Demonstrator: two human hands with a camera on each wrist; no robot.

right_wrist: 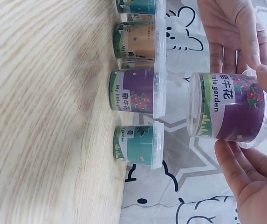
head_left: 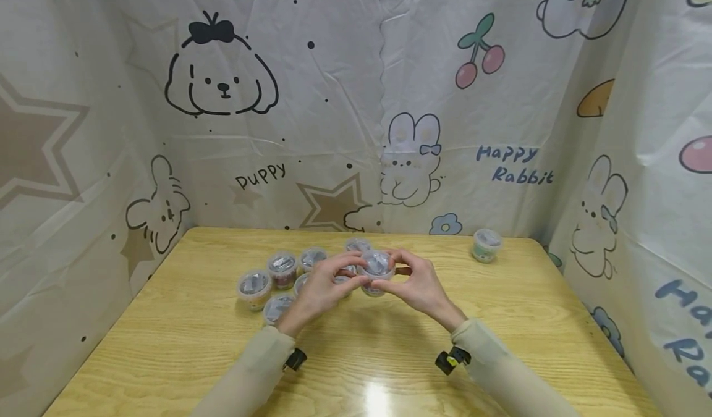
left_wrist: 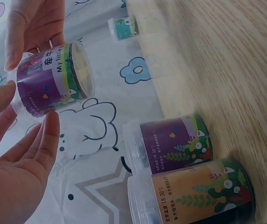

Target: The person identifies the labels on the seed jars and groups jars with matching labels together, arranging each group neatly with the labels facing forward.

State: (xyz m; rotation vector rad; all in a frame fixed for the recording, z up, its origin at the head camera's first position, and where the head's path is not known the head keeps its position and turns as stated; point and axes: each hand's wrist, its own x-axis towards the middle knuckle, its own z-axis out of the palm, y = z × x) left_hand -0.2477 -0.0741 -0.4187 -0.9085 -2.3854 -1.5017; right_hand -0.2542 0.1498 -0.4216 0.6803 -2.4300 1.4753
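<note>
Both hands hold one clear plastic plant-kit cup (head_left: 377, 267) by its lid end, raised above the table. Its purple label, printed "My little garden", shows in the left wrist view on the cup (left_wrist: 44, 91) and in the right wrist view on the cup (right_wrist: 240, 112). The left hand (head_left: 325, 286) grips the left side with thumb and fingers. From the right side, the right hand (head_left: 419, 284) grips it the same way. The lid appears to be on. Behind and left of the hands stand several similar lidded cups, partly hidden by the left hand.
On the wooden table (head_left: 423, 355), an orange-labelled cup (head_left: 254, 290) and a purple-labelled cup (head_left: 282, 270) stand at the group's left. A green-labelled cup (head_left: 486, 246) stands alone at the back right. Printed cloth (head_left: 334, 133) hangs around the back and sides.
</note>
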